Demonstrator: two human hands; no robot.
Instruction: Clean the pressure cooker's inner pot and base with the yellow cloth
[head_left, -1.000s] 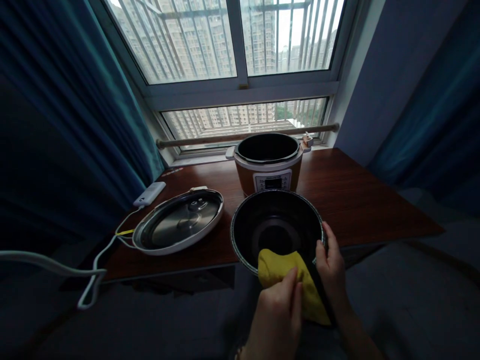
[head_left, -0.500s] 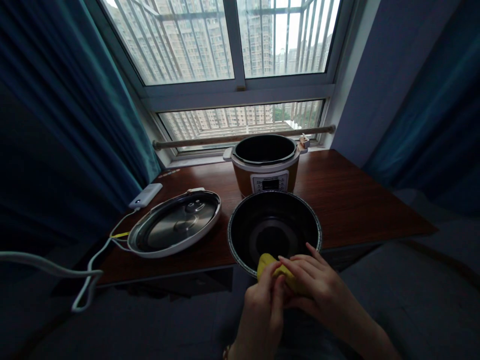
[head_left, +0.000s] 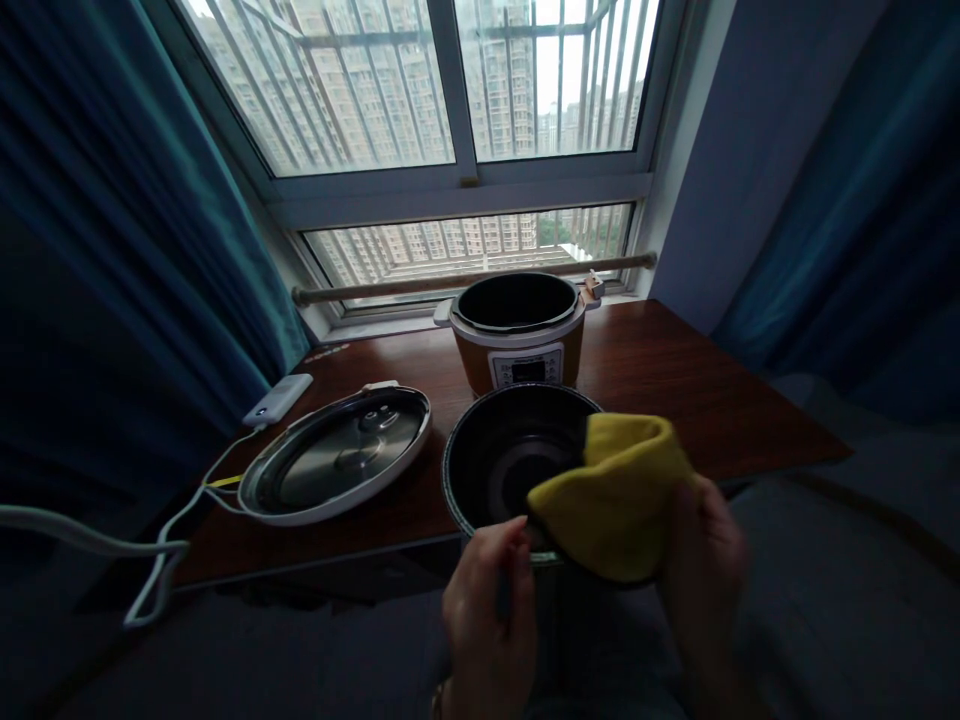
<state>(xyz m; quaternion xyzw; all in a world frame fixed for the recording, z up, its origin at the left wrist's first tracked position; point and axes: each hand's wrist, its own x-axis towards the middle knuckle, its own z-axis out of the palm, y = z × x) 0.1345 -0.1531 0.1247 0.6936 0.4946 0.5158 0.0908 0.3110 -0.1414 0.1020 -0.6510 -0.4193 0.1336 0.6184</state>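
A yellow cloth (head_left: 622, 490) with a dark edge hangs folded and bent over the right side of a black inner pot (head_left: 517, 430). My right hand (head_left: 709, 560), smeared by motion, grips its right end. My left hand (head_left: 491, 600) is closed in a pinch at the pot's near rim, just below the cloth's left tip. Whether those fingertips hold the rim, a cloth corner or nothing is unclear. The pot has a speckled pale rim and reaches past the table's front edge. Behind it stands a brown and white electric cooker (head_left: 517, 335) with its top uncovered and a control panel in front.
A round lid (head_left: 337, 455) with a white rim lies inner side up on the left of the wooden table (head_left: 697, 400). A white power strip (head_left: 277, 400) and a looping white cable (head_left: 161, 575) are beyond it. A barred window and blue curtains surround the table.
The yellow cloth, bunched between both hands before, is now spread wider and lifted to the right by my right hand. My left hand has shifted slightly left. The view has moved slightly.
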